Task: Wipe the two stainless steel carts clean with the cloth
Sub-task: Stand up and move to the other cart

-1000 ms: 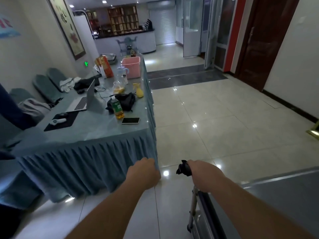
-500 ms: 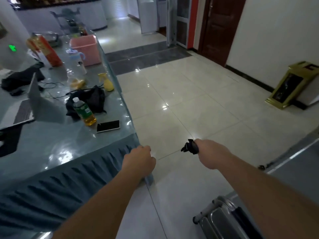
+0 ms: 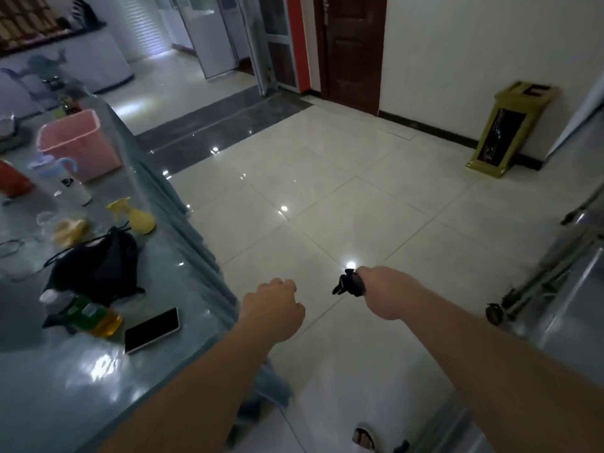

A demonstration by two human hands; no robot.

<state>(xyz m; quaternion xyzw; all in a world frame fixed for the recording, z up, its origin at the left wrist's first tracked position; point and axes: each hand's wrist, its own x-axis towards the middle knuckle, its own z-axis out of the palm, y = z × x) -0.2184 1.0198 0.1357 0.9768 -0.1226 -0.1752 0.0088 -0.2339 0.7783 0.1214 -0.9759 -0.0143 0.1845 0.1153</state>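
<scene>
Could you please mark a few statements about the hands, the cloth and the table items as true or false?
1. The right hand grips a dark cloth. True.
2. The left hand holds the phone. False: it holds nothing; the phone lies on the table.
3. The pink bin stands on the floor. False: it stands on the table.
4. The cloth touches a steel cart. False: it is held above the floor tiles.

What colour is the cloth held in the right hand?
Black; the cloth bunches out of the right hand, seen in the head view.
</scene>
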